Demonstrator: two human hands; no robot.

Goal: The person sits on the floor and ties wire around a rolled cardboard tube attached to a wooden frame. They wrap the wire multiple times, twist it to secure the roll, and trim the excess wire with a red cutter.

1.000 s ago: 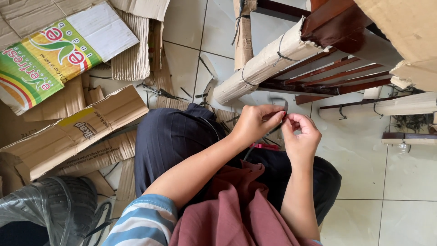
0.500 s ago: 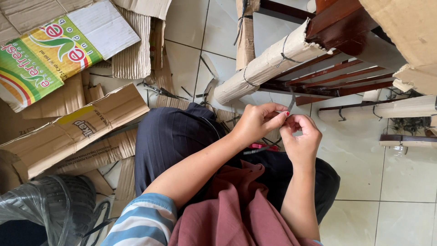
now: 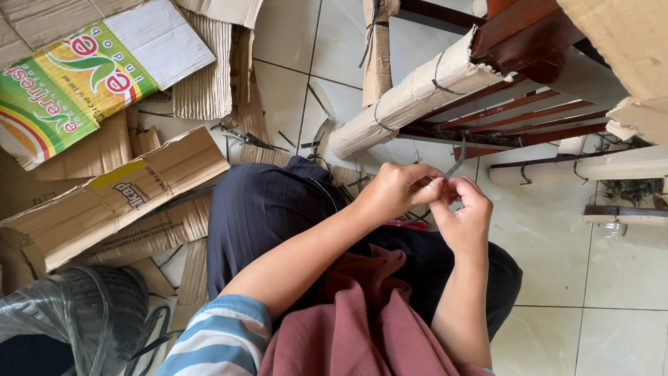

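Grey and thin, a flat plastic strap (image 3: 456, 161) rises from between your two hands, pinched where the fingertips of your left hand (image 3: 398, 189) and your right hand (image 3: 465, 217) meet above your lap; both hands are closed on it, touching each other. Whether the strap's far end is looped round anything cannot be told from the head view.

Just beyond your hands lies a wooden furniture frame of dark red-brown slats (image 3: 515, 118), one rail sleeved in a roll of corrugated cardboard (image 3: 410, 97) and cinched by two dark ties. To handle the strap well, keep the pinch close to its free end, hold it flat rather than twisted, and pull along its length so it does not slip through your fingertips.

Room to move is tight ahead, where the wrapped rail sits near your knuckles, and below, where your dark trousers (image 3: 271, 209) and maroon cloth (image 3: 348, 327) fill your lap. To the right of your right hand the pale tiled floor (image 3: 557, 244) gives open space. Left of your left arm, flattened brown cardboard sheets (image 3: 104, 202) and a printed green-and-yellow carton (image 3: 76, 76) cover the floor, with a black plastic bag (image 3: 76, 313) by your elbow. Short cut strap ends litter the tiles ahead of your knee.
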